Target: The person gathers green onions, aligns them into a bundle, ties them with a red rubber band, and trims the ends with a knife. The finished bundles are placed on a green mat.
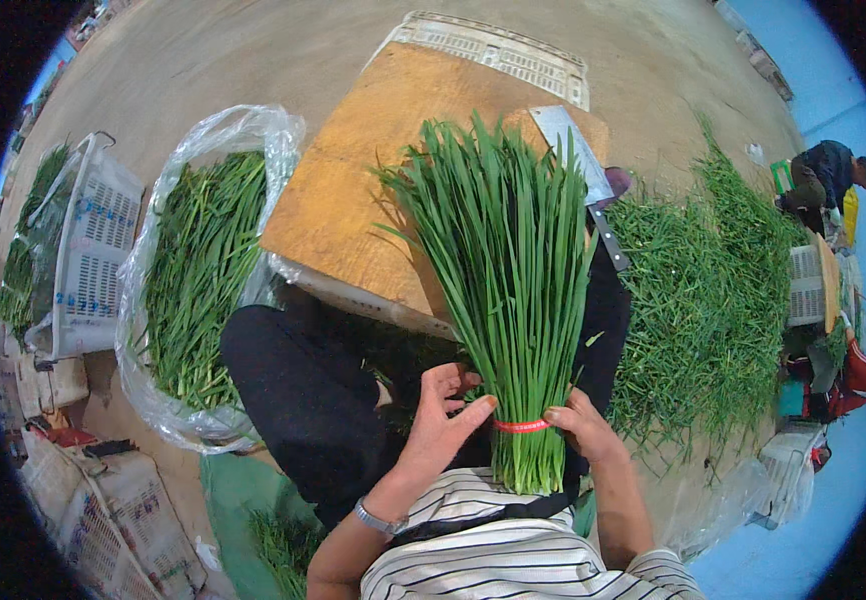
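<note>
A large bunch of Chinese chives (519, 300) stands over my lap, its pale cut ends towards me and its leaf tips fanned out over the board. Around its lower stems runs a red band (521, 427) bearing white writing. My left hand (451, 412) grips the left side of the bunch, thumb at the band's left end. On the opposite side, my right hand (585, 426) presses its thumb against the band's right end. Fingers behind the stems are partly hidden. A cleaver (571, 154) lies on the right edge of the wooden board (350, 172), its handle jutting past it.
The board rests on a white plastic crate (493, 52). To the left, a clear plastic bag (132, 300) holds loose chives, beside a white crate (99, 247). A heap of chive trimmings (695, 322) covers the floor at right. Beyond it sit two people (827, 180).
</note>
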`<action>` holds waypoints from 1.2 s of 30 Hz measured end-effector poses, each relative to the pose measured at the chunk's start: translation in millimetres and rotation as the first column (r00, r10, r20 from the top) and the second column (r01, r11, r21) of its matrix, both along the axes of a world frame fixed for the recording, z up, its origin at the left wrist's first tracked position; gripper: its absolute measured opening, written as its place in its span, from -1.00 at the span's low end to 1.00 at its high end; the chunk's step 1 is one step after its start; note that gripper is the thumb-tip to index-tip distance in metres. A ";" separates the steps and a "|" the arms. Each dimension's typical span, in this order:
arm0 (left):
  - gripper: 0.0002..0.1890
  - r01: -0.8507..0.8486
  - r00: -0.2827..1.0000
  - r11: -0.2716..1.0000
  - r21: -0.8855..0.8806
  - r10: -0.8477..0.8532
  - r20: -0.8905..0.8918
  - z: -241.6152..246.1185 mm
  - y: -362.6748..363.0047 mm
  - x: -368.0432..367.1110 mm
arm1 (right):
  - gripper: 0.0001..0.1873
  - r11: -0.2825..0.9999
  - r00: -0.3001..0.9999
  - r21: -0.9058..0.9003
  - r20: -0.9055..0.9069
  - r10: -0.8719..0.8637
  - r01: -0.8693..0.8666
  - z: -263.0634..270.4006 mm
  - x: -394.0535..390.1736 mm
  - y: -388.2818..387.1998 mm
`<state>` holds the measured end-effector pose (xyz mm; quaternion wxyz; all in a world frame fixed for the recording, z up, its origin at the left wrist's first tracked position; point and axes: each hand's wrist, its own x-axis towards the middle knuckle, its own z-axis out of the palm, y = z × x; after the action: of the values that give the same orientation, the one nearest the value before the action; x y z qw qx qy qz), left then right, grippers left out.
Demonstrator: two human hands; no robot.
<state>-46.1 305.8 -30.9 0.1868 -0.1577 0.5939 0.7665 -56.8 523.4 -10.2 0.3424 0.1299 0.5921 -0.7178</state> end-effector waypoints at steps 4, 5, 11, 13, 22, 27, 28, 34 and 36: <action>-0.39 0.021 1.000 0.999 0.026 -0.021 0.015 -0.5 4.8 -15.6 | -0.28 0.998 0.999 -0.067 0.033 -0.017 0.019 -11.1 4.1 7.8; -0.38 0.012 1.000 0.992 0.124 -0.015 0.019 4.1 6.7 -19.6 | -0.27 0.998 0.999 -0.065 0.030 -0.015 0.017 -11.0 3.8 8.5; -0.34 -0.007 0.999 0.910 0.415 -0.011 0.042 12.2 13.2 -24.3 | -0.20 0.986 0.991 -0.119 0.054 0.121 -0.114 -11.0 7.1 6.0; -0.47 -0.079 0.996 0.890 0.449 0.052 0.073 16.1 8.4 -25.9 | -0.19 0.981 0.984 -0.088 -0.014 0.175 -0.176 -11.4 6.3 1.3; -0.56 -0.317 0.948 0.874 0.368 0.303 0.096 9.8 -4.3 -22.2 | -0.24 0.821 0.823 0.571 -0.478 0.306 0.026 43.1 -37.4 -34.7; -0.61 -0.365 0.929 0.867 0.340 0.365 0.066 7.3 -0.6 -21.1 | -0.20 0.636 0.515 0.692 -0.704 0.489 0.341 55.0 -82.8 -97.5; -0.58 -0.365 0.930 0.870 0.330 0.360 0.078 4.5 0.0 -21.1 | -0.24 0.610 0.510 0.694 -0.709 0.488 0.381 53.0 -91.3 -110.6; -0.54 -0.411 0.911 0.852 0.325 0.398 0.108 1.7 -3.6 -21.7 | -0.52 0.643 0.636 0.654 -0.703 0.318 0.400 25.7 -114.6 -124.3; -0.53 -0.392 0.919 0.862 0.322 0.381 0.098 1.2 -4.3 -23.3 | -0.52 0.721 0.650 0.594 -0.713 0.264 0.358 22.5 -116.8 -119.3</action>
<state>-69.5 301.5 -29.7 0.0628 -0.2512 0.4082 0.8754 -173.7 404.0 12.3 -0.0324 -0.0477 0.8972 -0.4379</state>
